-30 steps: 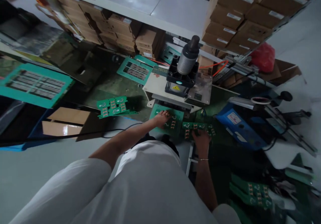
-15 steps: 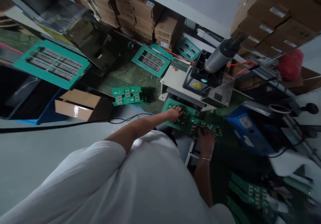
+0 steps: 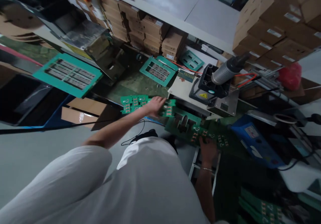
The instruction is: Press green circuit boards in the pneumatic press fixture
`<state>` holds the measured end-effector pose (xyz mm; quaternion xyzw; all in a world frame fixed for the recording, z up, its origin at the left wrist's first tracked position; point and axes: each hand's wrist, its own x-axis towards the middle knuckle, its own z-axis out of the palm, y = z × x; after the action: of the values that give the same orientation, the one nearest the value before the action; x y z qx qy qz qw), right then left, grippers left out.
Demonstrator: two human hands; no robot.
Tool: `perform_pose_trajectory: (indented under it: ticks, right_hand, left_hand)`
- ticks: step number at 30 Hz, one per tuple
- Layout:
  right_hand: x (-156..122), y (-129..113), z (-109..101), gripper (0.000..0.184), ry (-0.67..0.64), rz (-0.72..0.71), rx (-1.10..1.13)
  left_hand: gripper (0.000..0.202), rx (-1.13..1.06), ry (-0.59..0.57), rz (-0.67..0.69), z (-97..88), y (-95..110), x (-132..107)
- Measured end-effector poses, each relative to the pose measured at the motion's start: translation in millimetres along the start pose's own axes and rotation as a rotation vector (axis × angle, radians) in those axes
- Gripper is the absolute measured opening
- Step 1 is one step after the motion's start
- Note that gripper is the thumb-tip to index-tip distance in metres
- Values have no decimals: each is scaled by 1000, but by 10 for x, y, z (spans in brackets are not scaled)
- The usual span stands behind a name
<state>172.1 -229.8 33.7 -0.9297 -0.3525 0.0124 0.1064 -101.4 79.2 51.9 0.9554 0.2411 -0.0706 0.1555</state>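
My left hand (image 3: 155,105) is closed on a green circuit board (image 3: 169,109) at the front of the press, its fingers over the board's top. Just left of it lies a stack of green circuit boards (image 3: 129,105) on the bench. A green fixture plate (image 3: 178,122) with cut-out slots sticks out below the press (image 3: 200,93). My right hand (image 3: 208,147) grips the near edge of another circuit board panel (image 3: 197,134), which rests at the right end of the plate. Part of this panel is hidden by the fingers.
Green frames (image 3: 159,70) lie behind on the bench, and a larger one (image 3: 67,74) at left. An open cardboard box (image 3: 80,112) stands below it. A blue machine (image 3: 253,138) is on the right, with more boards (image 3: 260,207) at lower right. Cartons (image 3: 273,26) are stacked behind.
My left hand has moved left off the fixture plate with a circuit board, baring the plate's slots. My right hand stays at its panel. The camera view has shifted slightly.
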Motion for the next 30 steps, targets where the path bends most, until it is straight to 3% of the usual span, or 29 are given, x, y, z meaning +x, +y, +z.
perform_pose_trajectory:
  ticks: [3,6,9,12,16,18,21,25,30]
  right_hand:
    - [30,-406,136,37,-38,8,-34]
    - [52,-921,279,33,-126,-18,-69]
    - [115,-1327,402,32,-220,-25,-109]
    - [201,-1514,500,34,-267,-17,-155]
    - [249,-1513,594,41,-312,-19,-212]
    - [253,-1460,628,45,-328,-52,-223]
    - [278,-1319,649,53,-343,-127,-214]
    - [362,-960,602,65,-355,-249,-151]
    - [480,-414,557,88,-387,-527,-130]
  left_hand:
    - [124,38,-56,-283,-45,-745,-575]
    - [117,8,-116,-477,85,-1229,-942]
    - [113,-30,-128,-530,262,-1443,-1053]
    - [109,-64,-104,-530,382,-1494,-1023]
    - [107,-89,2,-363,463,-1278,-843]
    - [102,-93,29,-223,508,-1005,-668]
    - [95,-116,-18,-47,609,-477,-320]
    - [95,-139,-99,130,776,77,98]
    - [97,-148,-91,204,948,242,288]
